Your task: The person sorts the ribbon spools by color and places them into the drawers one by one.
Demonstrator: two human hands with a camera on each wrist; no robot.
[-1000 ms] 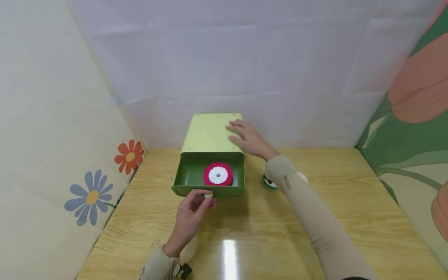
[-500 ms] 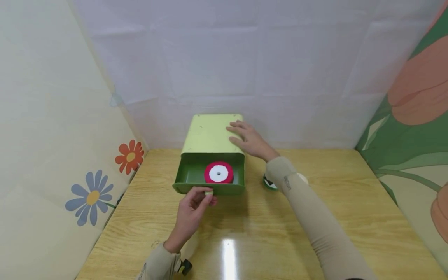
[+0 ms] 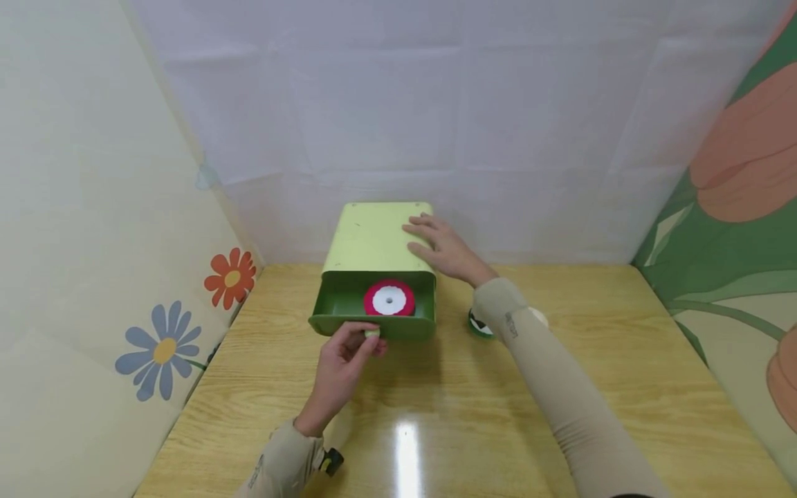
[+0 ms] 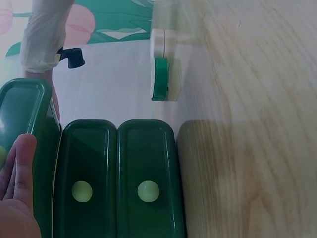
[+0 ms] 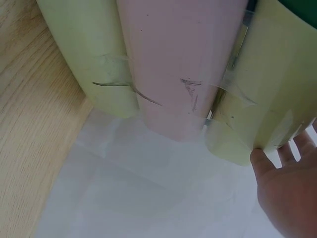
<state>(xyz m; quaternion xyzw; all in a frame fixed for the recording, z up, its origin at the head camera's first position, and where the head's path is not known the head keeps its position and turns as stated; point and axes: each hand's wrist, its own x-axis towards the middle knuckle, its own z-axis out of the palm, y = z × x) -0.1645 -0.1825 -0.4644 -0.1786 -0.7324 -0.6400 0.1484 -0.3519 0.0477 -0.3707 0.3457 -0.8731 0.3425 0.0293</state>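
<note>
A small stacked drawer unit [image 3: 376, 238] with a pale green top stands at the back of the table. Its green top drawer [image 3: 407, 328] is partly pulled out, and a spool of red ribbon [image 3: 369, 299] with a white face lies inside, toward the right. My left hand [image 3: 336, 377] pinches the pale round knob [image 3: 372, 333] on that drawer's front. My right hand [image 3: 447, 250] rests with spread fingers on the top's right edge. Two lower drawers, with their knobs [image 4: 148, 191], sit closed in the left wrist view.
Right of the unit, a green-rimmed spool [image 3: 479, 325] and a cream spool [image 3: 539, 317] stand on the wooden table [image 3: 623, 360], partly behind my right sleeve. A white cloth [image 3: 386, 104] hangs directly behind the unit.
The top drawer has slid a little further into the unit, with my left hand moving along at the knob. My right hand has stayed on the top.
</note>
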